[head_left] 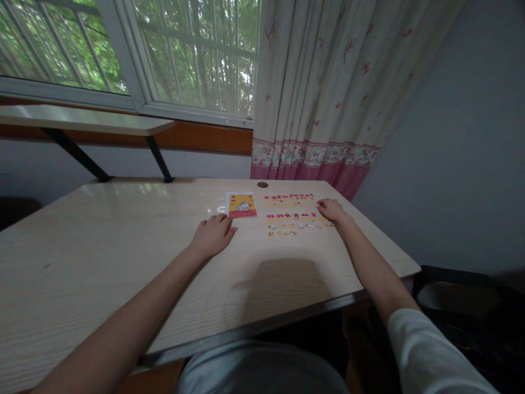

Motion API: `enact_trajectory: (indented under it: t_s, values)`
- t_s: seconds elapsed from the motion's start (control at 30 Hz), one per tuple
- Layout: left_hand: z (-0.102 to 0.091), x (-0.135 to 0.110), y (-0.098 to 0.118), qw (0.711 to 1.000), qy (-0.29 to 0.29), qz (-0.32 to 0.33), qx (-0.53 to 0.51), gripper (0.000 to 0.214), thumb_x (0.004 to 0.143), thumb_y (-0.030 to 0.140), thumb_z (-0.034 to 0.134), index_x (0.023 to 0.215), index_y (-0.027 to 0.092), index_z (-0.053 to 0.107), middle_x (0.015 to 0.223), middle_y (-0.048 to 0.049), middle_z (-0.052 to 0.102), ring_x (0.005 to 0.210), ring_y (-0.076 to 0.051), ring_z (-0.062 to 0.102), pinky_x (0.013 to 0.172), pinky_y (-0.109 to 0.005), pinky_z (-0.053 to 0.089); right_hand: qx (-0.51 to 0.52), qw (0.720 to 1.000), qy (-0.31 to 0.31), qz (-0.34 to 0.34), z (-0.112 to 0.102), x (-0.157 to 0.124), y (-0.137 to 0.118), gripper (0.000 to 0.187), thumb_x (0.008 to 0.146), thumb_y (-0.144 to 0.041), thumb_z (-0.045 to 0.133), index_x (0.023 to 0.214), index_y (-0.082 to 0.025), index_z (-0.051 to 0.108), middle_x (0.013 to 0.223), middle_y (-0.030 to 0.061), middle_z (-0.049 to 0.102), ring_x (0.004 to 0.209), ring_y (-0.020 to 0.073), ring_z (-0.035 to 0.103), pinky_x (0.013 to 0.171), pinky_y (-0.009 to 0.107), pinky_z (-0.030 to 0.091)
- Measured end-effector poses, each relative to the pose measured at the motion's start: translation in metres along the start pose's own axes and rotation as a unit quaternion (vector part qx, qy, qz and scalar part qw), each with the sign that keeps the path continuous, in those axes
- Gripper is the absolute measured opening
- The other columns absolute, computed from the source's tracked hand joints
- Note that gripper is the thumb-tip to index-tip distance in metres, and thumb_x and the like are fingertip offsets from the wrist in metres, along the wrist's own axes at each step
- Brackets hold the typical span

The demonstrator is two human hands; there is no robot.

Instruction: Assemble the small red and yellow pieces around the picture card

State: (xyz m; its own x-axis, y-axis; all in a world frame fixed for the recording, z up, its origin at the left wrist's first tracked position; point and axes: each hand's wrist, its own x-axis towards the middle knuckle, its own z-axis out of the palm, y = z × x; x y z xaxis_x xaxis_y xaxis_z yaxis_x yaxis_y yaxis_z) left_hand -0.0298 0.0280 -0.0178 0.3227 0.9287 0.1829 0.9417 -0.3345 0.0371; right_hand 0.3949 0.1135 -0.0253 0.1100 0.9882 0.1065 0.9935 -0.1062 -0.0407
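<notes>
My left hand [213, 235] lies on the table, palm down with fingers extended, its fingertips at the lower left corner of a picture card [243, 206]. The card is yellow and red with a white spotted cartoon animal on it. To its right, small puzzle-like pieces [290, 216] in red, yellow and white lie in several rows. My right hand [331, 209] rests at the right end of these rows, fingers bent and close together. Whatever is under or between those fingertips is too small to make out.
The pale wooden table [135, 241] has a round dark cable hole [262, 185] near its back edge. A raised shelf [86, 119] on black legs stands at the back left. A patterned curtain [320, 98] hangs behind the table, and a dark chair [459, 290] is at the right.
</notes>
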Motion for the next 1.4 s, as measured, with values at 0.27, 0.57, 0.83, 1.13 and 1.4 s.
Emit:
enact_trajectory:
  t_s: [0.27,0.57,0.83,1.13,1.4]
  values:
    - [-0.001,-0.001,0.001,1.0,-0.004,-0.002,-0.002,0.047,0.092,0.04,0.033,0.127,0.016,0.053,0.133,-0.0144,0.053,0.119,-0.031,0.049,0.093,-0.048,0.042,0.007,0.998,0.036,-0.06,-0.016,0.007,-0.042,0.04,0.09,-0.037,0.042,0.12,-0.024,0.063,0.126,0.0091,0.06,0.117,0.0293,0.05,0.098,0.041,0.037]
    - [0.003,0.0,0.0,1.0,-0.005,-0.001,0.007,0.047,0.093,0.039,0.033,0.128,0.013,0.051,0.135,-0.0166,0.051,0.121,-0.031,0.049,0.095,-0.047,0.042,0.018,0.991,-0.026,-0.132,-0.025,0.053,-0.121,0.035,0.083,-0.039,0.056,0.114,-0.024,0.066,0.117,0.0076,0.065,0.113,0.027,0.053,0.093,0.037,0.04]
    - [0.002,-0.001,0.002,1.0,-0.007,-0.003,-0.008,0.047,0.093,0.04,0.034,0.128,0.013,0.051,0.134,-0.0169,0.051,0.122,-0.031,0.048,0.098,-0.048,0.039,0.005,0.986,-0.095,-0.135,-0.023,0.074,-0.143,0.031,0.073,-0.04,0.069,0.099,-0.025,0.07,0.108,0.0059,0.068,0.112,0.0265,0.053,0.091,0.035,0.041]
    - [-0.001,-0.002,0.004,1.0,-0.008,-0.006,0.0,0.045,0.093,0.039,0.034,0.127,0.015,0.051,0.133,-0.0161,0.052,0.119,-0.031,0.049,0.096,-0.047,0.04,0.034,0.975,-0.174,-0.136,-0.019,0.095,-0.145,0.028,0.07,-0.029,0.069,0.096,-0.019,0.072,0.086,0.0024,0.071,0.073,0.0149,0.063,0.064,0.022,0.045]
    - [-0.002,-0.003,0.004,1.0,-0.007,-0.007,-0.006,0.043,0.093,0.038,0.035,0.126,0.016,0.052,0.134,-0.0154,0.052,0.121,-0.031,0.047,0.096,-0.047,0.04,0.094,0.967,-0.192,-0.138,-0.019,0.093,-0.145,0.016,0.066,-0.025,0.071,0.077,-0.015,0.071,0.063,0.0002,0.065,0.057,0.0108,0.057,0.055,0.02,0.042]
